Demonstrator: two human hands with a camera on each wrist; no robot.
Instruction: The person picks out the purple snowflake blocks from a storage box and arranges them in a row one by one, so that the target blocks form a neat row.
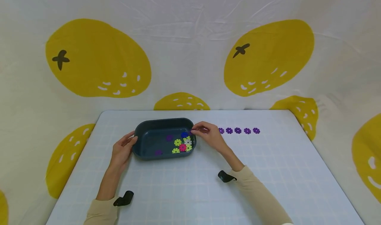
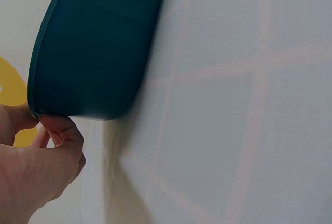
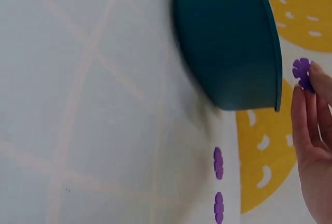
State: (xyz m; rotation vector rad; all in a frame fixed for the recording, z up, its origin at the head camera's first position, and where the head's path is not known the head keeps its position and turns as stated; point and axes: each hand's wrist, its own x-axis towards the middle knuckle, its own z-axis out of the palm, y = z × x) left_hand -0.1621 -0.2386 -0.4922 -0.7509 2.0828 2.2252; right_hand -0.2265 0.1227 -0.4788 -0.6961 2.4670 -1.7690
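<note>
My left hand [image 1: 121, 152] grips the left end of a dark teal oval tub [image 1: 148, 157], thumb at its rim; the left wrist view shows the fingers pinching that rim. At the tub's right end, my right hand [image 1: 209, 134] pinches a purple flower-shaped disc [image 3: 301, 71] between thumb and fingers, just above the rim. Inside the tub lie several more flower discs: yellow-green [image 1: 177, 142], a pink one [image 1: 182, 147], a white one [image 1: 187, 141], a blue one [image 1: 184, 134] and purple ones [image 1: 169, 138], mostly gathered at the right end.
Right of the tub, several purple flower discs [image 1: 237, 131] lie in a row near the back of the table [image 1: 190, 192]. A pale cloth [image 1: 190, 53] with large yellow fruit shapes hangs behind. Dark wrist-worn devices [image 1: 124, 198] sit at both sleeves.
</note>
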